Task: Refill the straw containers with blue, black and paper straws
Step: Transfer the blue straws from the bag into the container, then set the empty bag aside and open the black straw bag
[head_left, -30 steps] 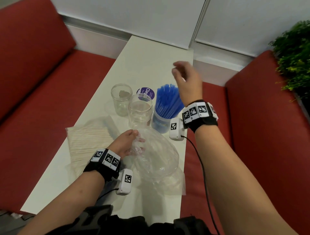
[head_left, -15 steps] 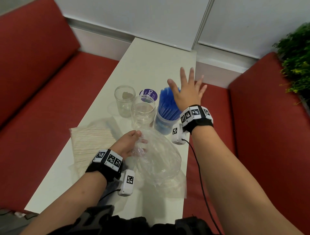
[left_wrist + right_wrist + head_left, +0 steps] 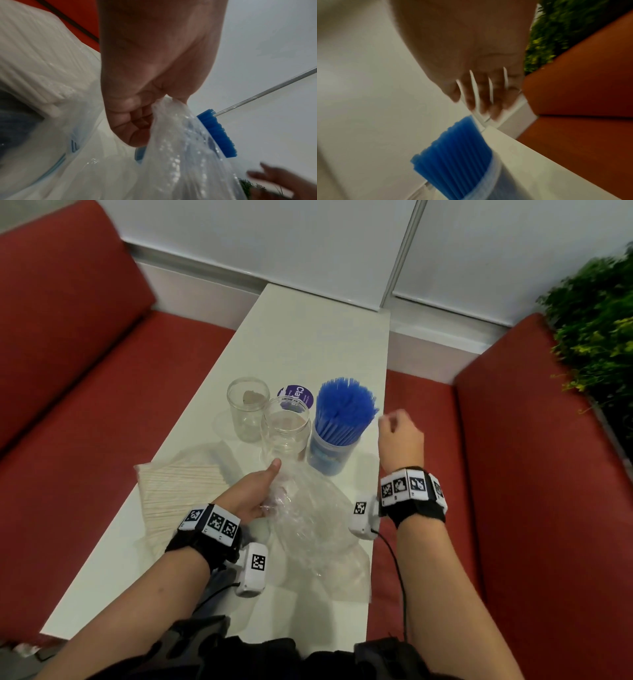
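A clear tub full of blue straws stands on the white table; the blue straws also fill the right wrist view. My right hand hovers just right of the tub, fingers loose, holding nothing. My left hand grips the neck of a crumpled, empty clear plastic bag lying in front of the tub; in the left wrist view the fingers curl round the bag. Two empty clear jars stand left of the tub. A wrapped pack of paper straws lies left of my left hand.
A purple lid lies behind the jars. Red bench seats flank the narrow table on both sides, and a green plant stands at the far right. The tub sits close to the table's right edge.
My right hand came down from above the blue straws, spread over their tops, then drew back to the right of the tub. The left hand kept its hold on the bag.
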The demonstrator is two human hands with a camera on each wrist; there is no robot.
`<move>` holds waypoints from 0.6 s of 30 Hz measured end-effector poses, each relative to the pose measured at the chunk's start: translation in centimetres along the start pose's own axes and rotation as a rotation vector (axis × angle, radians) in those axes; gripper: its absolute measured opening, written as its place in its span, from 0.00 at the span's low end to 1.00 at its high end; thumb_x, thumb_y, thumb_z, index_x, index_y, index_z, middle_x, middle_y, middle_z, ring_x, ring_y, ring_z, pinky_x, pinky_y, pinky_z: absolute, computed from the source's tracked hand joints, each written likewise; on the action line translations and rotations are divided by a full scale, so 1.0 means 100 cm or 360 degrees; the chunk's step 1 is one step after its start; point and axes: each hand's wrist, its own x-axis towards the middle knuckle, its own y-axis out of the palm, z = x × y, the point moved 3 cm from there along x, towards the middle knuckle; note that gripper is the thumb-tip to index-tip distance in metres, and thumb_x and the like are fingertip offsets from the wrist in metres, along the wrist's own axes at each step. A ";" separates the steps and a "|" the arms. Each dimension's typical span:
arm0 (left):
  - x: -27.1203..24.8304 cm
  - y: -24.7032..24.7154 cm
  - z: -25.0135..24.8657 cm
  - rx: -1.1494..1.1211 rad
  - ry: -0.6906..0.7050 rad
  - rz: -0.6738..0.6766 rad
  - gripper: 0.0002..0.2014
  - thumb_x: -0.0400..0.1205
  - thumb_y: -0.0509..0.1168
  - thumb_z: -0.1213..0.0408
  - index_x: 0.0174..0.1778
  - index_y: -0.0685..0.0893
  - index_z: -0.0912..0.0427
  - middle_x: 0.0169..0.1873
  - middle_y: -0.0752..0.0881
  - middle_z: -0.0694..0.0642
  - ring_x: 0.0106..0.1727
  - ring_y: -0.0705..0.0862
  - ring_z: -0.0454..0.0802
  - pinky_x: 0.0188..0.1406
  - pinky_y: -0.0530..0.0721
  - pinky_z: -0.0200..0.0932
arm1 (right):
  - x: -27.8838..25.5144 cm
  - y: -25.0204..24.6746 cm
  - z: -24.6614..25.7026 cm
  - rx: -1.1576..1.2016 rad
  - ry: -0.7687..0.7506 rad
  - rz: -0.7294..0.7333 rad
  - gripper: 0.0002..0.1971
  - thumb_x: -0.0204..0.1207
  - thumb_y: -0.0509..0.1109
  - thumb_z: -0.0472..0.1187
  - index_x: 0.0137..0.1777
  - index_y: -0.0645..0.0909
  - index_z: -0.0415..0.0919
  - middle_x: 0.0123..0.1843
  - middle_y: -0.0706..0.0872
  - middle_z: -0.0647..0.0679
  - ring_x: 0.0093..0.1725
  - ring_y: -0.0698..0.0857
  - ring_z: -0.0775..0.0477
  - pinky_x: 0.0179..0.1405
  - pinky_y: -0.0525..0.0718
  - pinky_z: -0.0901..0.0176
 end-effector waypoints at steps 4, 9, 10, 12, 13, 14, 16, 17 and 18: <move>-0.005 0.004 0.002 -0.0125 0.0033 -0.0003 0.23 0.89 0.56 0.42 0.62 0.87 0.56 0.38 0.85 0.54 0.26 0.80 0.45 0.25 0.78 0.36 | -0.061 0.027 -0.055 -0.0183 0.0667 0.1034 0.36 0.82 0.56 0.71 0.61 0.82 0.35 0.57 0.88 0.37 0.50 0.90 0.36 0.54 0.88 0.40; -0.012 0.009 0.010 -0.0345 0.0158 0.0086 0.19 0.90 0.58 0.46 0.64 0.84 0.55 0.49 0.82 0.56 0.37 0.79 0.49 0.40 0.79 0.45 | -0.120 0.044 -0.090 -0.0086 0.0807 0.1433 0.28 0.70 0.77 0.63 0.56 0.85 0.38 0.48 0.93 0.41 0.50 0.93 0.35 0.39 0.90 0.49; -0.014 0.010 0.011 -0.0405 0.0152 0.0114 0.20 0.88 0.59 0.44 0.63 0.84 0.55 0.47 0.82 0.54 0.34 0.77 0.47 0.38 0.78 0.43 | -0.126 0.044 -0.093 0.0095 0.0855 0.1434 0.22 0.72 0.78 0.53 0.58 0.85 0.38 0.51 0.93 0.38 0.54 0.92 0.32 0.40 0.91 0.45; -0.019 0.010 0.015 -0.0541 0.0053 0.0244 0.26 0.85 0.57 0.35 0.60 0.83 0.55 0.39 0.80 0.50 0.27 0.72 0.43 0.32 0.73 0.39 | -0.132 0.039 -0.095 0.0534 0.0958 0.1311 0.15 0.75 0.74 0.36 0.61 0.82 0.32 0.56 0.89 0.30 0.56 0.89 0.24 0.53 0.89 0.29; -0.021 0.009 0.016 -0.0623 -0.0008 0.0351 0.28 0.84 0.55 0.32 0.57 0.82 0.54 0.35 0.77 0.48 0.23 0.70 0.42 0.26 0.70 0.37 | -0.132 0.034 -0.094 0.0751 0.1016 0.1219 0.14 0.76 0.70 0.29 0.61 0.80 0.28 0.55 0.87 0.29 0.52 0.89 0.24 0.54 0.88 0.27; -0.025 0.008 0.017 -0.0693 -0.0047 0.0457 0.29 0.84 0.53 0.31 0.58 0.82 0.54 0.32 0.76 0.47 0.20 0.69 0.41 0.22 0.68 0.35 | -0.131 0.030 -0.093 0.0924 0.1049 0.1144 0.12 0.77 0.67 0.25 0.60 0.78 0.27 0.51 0.85 0.29 0.45 0.89 0.29 0.50 0.90 0.30; -0.032 0.003 0.018 -0.0775 -0.0065 0.0598 0.26 0.86 0.53 0.37 0.66 0.81 0.54 0.30 0.76 0.46 0.22 0.71 0.40 0.24 0.70 0.34 | -0.129 0.019 -0.088 0.1101 0.1077 0.1092 0.08 0.78 0.66 0.25 0.55 0.78 0.29 0.43 0.82 0.34 0.32 0.86 0.40 0.34 0.91 0.47; -0.037 0.002 0.018 -0.0809 -0.0068 0.0631 0.25 0.87 0.56 0.42 0.70 0.80 0.56 0.30 0.76 0.46 0.24 0.73 0.40 0.27 0.75 0.35 | -0.129 0.013 -0.086 0.1155 0.1097 0.1104 0.06 0.79 0.66 0.27 0.53 0.80 0.31 0.39 0.84 0.35 0.29 0.85 0.43 0.27 0.89 0.53; -0.041 0.000 0.019 -0.0842 -0.0075 0.0640 0.24 0.87 0.58 0.46 0.72 0.80 0.57 0.30 0.77 0.46 0.27 0.75 0.41 0.30 0.79 0.35 | -0.130 0.009 -0.086 0.1223 0.1134 0.1120 0.05 0.79 0.68 0.29 0.53 0.81 0.32 0.36 0.85 0.37 0.27 0.85 0.44 0.25 0.86 0.56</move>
